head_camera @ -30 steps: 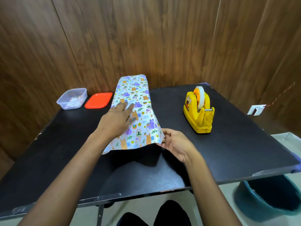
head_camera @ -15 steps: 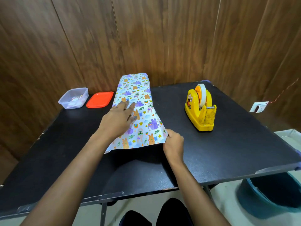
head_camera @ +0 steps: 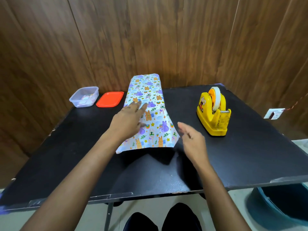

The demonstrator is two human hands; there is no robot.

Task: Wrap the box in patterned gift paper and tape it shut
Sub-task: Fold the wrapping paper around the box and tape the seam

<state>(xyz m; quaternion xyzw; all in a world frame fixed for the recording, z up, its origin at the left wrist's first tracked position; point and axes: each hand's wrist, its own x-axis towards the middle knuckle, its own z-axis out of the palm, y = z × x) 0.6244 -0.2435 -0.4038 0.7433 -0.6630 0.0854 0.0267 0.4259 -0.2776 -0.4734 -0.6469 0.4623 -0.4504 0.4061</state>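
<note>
Patterned gift paper (head_camera: 150,104) with rabbits and purple animals lies draped over a long shape in the middle of the black table (head_camera: 250,155). The box itself is hidden under the paper. My left hand (head_camera: 128,120) rests flat on the paper's left side, fingers straight. My right hand (head_camera: 191,139) hovers just right of the paper's near corner, fingers loosely spread, holding nothing. A yellow tape dispenser (head_camera: 213,114) with a white roll stands to the right, apart from both hands.
A clear plastic container (head_camera: 84,99) and its orange lid (head_camera: 110,101) sit at the back left by the wooden wall. A blue bucket (head_camera: 283,205) stands on the floor under the table's right corner. My knees show below the near edge.
My right hand has let go of the paper's near right corner and lifted away to the right. The left hand stays pressed on the paper.
</note>
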